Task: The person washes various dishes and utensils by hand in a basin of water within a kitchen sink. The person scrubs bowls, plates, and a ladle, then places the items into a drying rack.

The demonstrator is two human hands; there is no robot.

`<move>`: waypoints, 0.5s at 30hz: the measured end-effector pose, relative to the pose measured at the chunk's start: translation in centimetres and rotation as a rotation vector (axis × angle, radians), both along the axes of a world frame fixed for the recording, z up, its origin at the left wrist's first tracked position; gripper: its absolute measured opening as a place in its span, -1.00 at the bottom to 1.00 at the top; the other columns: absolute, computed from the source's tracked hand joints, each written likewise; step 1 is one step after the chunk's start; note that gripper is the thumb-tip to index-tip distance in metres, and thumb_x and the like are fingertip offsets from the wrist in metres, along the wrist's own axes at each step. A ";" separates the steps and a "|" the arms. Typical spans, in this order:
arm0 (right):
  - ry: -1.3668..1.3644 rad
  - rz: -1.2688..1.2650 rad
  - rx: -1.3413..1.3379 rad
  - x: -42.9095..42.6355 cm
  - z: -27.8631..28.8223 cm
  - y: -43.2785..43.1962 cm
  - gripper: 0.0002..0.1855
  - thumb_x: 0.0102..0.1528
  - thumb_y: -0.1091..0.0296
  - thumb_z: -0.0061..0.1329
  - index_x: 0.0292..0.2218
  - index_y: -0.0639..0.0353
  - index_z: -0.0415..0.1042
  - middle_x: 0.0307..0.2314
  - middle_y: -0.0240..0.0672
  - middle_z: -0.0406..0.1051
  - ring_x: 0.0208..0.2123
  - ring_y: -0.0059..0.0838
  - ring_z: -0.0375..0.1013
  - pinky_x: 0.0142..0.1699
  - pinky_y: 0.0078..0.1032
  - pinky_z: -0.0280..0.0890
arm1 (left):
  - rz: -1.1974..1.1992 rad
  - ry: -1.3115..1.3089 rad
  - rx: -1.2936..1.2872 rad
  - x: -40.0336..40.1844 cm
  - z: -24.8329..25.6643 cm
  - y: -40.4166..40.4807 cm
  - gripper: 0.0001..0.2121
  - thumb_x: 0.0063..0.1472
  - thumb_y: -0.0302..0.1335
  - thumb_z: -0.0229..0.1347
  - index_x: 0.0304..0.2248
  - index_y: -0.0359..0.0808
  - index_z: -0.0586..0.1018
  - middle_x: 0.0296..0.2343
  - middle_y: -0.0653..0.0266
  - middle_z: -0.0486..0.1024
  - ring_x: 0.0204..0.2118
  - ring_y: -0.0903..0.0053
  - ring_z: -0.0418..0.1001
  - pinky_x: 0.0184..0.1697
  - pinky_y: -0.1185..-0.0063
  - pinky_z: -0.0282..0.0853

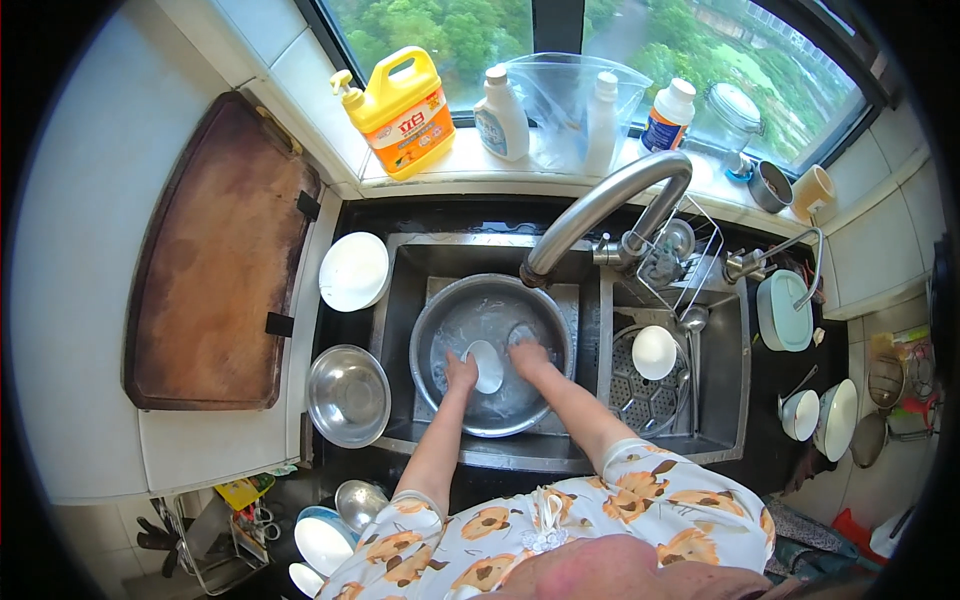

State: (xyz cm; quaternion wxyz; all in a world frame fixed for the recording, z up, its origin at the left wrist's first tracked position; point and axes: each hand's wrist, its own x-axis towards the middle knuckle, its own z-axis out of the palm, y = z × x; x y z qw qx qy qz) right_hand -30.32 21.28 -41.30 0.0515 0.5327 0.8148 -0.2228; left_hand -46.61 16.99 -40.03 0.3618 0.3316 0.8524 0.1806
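A wide metal basin (491,280) holding water stands in the left bowl of the steel sink (589,322). My left hand (460,370) grips the edge of a small white bowl (489,367), which is tilted in the water. To the right of it, my right hand (528,357) reaches into the same water. Something pale (520,333) shows by its fingertips, too blurred to name, and part of the fingers is hidden. Above the basin's right rim hangs the spout of a steel faucet (534,274); no stream shows from it.
An upturned white bowl (654,352) rests on a perforated steel rack (634,390) in the right sink, beside a ladle (694,321). White bowls (354,271) and a metal bowl (349,396) line the left counter. Bottles, including a yellow detergent jug (405,112), stand on the sill.
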 end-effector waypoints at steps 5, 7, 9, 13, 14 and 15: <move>0.786 -0.175 -0.755 -2.2 0.5 -2.5 -0.72 -0.13 0.31 -0.07 -0.32 0.18 0.37 -0.50 -0.20 0.43 -0.38 -0.19 0.41 -0.27 -0.38 0.28 | 0.300 -0.391 -0.133 0.9 2.2 0.7 -0.39 0.09 -0.27 -0.07 0.08 -0.39 0.04 0.01 -0.20 0.11 0.00 0.04 0.22 -0.05 0.39 0.27; 0.541 0.325 -0.382 -6.1 3.6 -4.4 -0.72 -0.14 0.32 -0.03 -0.30 0.08 0.39 -0.53 -0.27 0.41 -0.42 -0.23 0.39 -0.26 -0.36 0.27 | 0.302 -0.358 0.067 -7.1 -5.0 -1.1 -0.35 0.09 -0.23 -0.05 0.10 -0.35 0.02 0.02 -0.14 0.11 -0.01 0.05 0.22 -0.15 0.32 0.36; 0.217 0.333 0.018 -1.8 1.3 -5.2 -0.67 -0.11 0.27 -0.07 -0.24 0.11 0.40 -0.44 -0.13 0.41 -0.32 -0.17 0.39 -0.19 -0.33 0.26 | 0.190 -0.460 -0.219 -1.5 -1.1 0.9 -0.33 0.09 -0.20 -0.04 0.11 -0.33 -0.01 0.02 -0.12 0.11 0.01 0.07 0.21 -0.16 0.30 0.36; 0.133 0.062 0.043 -4.1 2.0 -4.2 -0.71 -0.06 0.29 -0.12 -0.26 0.13 0.43 -0.41 -0.03 0.41 -0.31 -0.10 0.40 -0.20 -0.28 0.28 | 0.127 -0.371 -0.048 -0.5 1.6 1.2 -0.30 0.10 -0.18 -0.05 0.13 -0.32 -0.06 0.03 -0.09 0.11 0.03 0.12 0.19 -0.15 0.31 0.35; 0.266 -0.061 -0.156 -3.9 2.0 -2.9 -0.72 -0.06 0.30 -0.13 -0.28 0.13 0.44 -0.41 -0.02 0.41 -0.32 -0.08 0.40 -0.20 -0.27 0.28 | 0.129 -0.379 -0.059 0.9 2.5 1.3 -0.26 0.06 -0.14 -0.03 0.13 -0.33 -0.05 0.02 -0.12 0.11 0.04 0.13 0.18 -0.14 0.40 0.35; 0.415 -0.145 -0.347 -5.2 3.2 -2.2 -0.73 -0.06 0.30 -0.14 -0.29 0.14 0.44 -0.40 -0.01 0.41 -0.33 -0.07 0.41 -0.21 -0.26 0.28 | 0.081 -0.264 0.011 -0.7 1.6 1.0 -0.25 0.06 -0.14 -0.02 0.13 -0.34 -0.07 0.03 -0.12 0.10 0.06 0.13 0.14 -0.10 0.38 0.31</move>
